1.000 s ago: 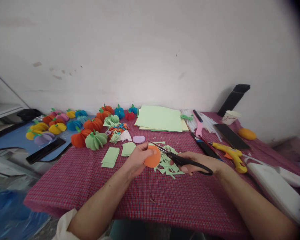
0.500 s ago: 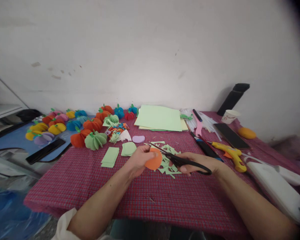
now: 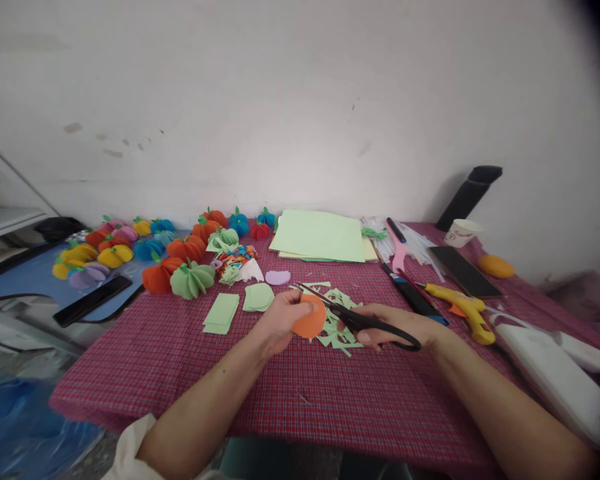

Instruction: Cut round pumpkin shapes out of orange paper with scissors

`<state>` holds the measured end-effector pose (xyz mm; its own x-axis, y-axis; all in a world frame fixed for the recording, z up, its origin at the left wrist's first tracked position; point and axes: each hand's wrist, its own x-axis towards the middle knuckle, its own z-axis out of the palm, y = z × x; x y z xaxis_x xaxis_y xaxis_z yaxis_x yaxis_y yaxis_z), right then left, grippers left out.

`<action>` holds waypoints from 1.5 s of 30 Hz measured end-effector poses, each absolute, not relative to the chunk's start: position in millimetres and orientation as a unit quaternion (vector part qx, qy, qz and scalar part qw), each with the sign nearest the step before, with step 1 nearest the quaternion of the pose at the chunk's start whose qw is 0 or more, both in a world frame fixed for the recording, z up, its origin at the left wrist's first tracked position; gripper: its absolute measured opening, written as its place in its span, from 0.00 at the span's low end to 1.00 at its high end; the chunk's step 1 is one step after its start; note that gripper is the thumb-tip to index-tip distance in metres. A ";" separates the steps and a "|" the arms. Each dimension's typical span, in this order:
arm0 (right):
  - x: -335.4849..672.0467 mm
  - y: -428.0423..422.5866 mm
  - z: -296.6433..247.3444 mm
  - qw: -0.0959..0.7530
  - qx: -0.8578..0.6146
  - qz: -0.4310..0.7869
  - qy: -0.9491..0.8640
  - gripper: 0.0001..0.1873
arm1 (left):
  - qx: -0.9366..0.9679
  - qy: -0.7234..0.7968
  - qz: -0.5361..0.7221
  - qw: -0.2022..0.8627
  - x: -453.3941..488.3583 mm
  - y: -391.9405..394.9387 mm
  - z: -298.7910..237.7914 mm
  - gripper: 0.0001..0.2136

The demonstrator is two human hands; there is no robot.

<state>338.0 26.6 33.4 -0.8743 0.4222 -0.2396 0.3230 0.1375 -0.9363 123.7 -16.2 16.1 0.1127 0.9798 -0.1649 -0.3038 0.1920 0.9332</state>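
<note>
Between the thumb and fingers of my left hand (image 3: 281,320) is a rounded piece of orange paper (image 3: 310,321). My right hand (image 3: 387,323) grips black-handled scissors (image 3: 365,323), whose blades lie along the upper edge of the orange paper, pointing left. Below and behind them is a heap of green paper scraps (image 3: 341,337). Left of my left hand are a stack of rounded green paper pieces (image 3: 258,297) and a stack of green rectangles (image 3: 221,313). A purple paper piece (image 3: 278,277) lies just beyond.
Several paper pumpkins (image 3: 193,279) crowd the left side. Green sheets (image 3: 323,235) lie at the back, near coloured scraps (image 3: 237,257). To the right are a yellow glue gun (image 3: 463,308), a utility knife (image 3: 415,297), a phone (image 3: 465,270) and a paper cup (image 3: 461,232).
The orange paper has shifted and turned slightly in my left hand, against the scissor blades. My right hand keeps its hold on the scissors; the view moves a little.
</note>
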 end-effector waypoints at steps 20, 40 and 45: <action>337.9 27.0 28.3 0.047 -0.252 0.646 -0.720 0.19 | 0.394 0.429 0.505 0.637 123.9 -16.5 15.9 0.06; 342.7 30.2 32.8 0.040 -0.264 0.587 -0.765 0.21 | 0.397 0.440 0.483 0.645 122.5 -16.4 18.5 0.07; 345.6 31.6 33.7 0.025 -0.270 0.569 -0.776 0.21 | 0.396 0.456 0.470 0.644 121.8 -16.4 18.3 0.06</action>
<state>345.6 31.6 33.7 -0.8528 0.4475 -0.2691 0.3910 0.2056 -0.8971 121.8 -16.4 18.3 0.1425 0.9661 -0.2153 -0.2435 0.2450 0.9384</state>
